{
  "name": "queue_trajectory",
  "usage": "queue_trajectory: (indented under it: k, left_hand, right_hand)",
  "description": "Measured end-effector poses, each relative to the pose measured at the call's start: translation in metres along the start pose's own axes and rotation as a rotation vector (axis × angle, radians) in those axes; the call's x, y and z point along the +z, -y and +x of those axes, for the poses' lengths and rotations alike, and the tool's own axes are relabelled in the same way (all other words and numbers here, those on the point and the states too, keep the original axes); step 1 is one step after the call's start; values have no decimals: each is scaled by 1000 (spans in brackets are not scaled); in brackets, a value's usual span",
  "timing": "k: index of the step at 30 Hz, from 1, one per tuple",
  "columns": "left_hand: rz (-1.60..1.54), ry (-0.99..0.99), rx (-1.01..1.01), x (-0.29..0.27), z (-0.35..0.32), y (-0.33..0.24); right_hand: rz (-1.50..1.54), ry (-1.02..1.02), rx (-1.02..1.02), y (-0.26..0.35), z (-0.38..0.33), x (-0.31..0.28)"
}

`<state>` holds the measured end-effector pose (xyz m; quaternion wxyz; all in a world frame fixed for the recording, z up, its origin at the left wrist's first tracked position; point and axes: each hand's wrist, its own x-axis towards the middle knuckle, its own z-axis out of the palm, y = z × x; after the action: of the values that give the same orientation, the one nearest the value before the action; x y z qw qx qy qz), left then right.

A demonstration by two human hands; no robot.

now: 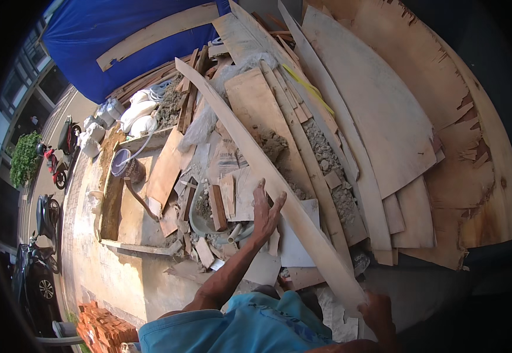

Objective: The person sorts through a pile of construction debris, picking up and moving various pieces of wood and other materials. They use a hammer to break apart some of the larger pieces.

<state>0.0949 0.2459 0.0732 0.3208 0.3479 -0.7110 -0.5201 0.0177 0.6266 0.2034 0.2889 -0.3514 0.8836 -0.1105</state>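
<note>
A long pale wooden strip (250, 156) slants from the upper middle down to the lower right across my front. My right hand (378, 315) is closed around its lower end, partly in shadow. Against the left edge of the strip, near its middle, my left hand (264, 213) is raised with the fingers apart, not wrapped around the wood. Below the strip lie wood offcuts, among them a reddish-brown block (217, 207) in a grey-green basin (200, 219). A white sheet (299, 238) lies just right of my left hand.
Large plywood sheets (367, 100) with splintered edges are piled at the right. A dark bucket (131, 167) stands in a wooden-sided trough (162, 251) at the left. Bricks (100, 329) are stacked at lower left; a blue tarp (85, 41) hangs behind; motorbikes (47, 220) are parked far left.
</note>
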Motion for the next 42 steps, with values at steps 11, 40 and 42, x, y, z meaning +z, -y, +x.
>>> queue_trajectory:
  k: [11,40,42]
  left_hand:
    - [-1275,13,-877,26,34,121]
    - [-1046,253,-533,95,45,-24]
    - [-1049,259,-542,106,51,-35]
  right_hand:
    - [12,-99,-85,-38,-85,17]
    - [224,-192,239,-136,-137,140]
    - [232,-209,241,-136,-137,141]
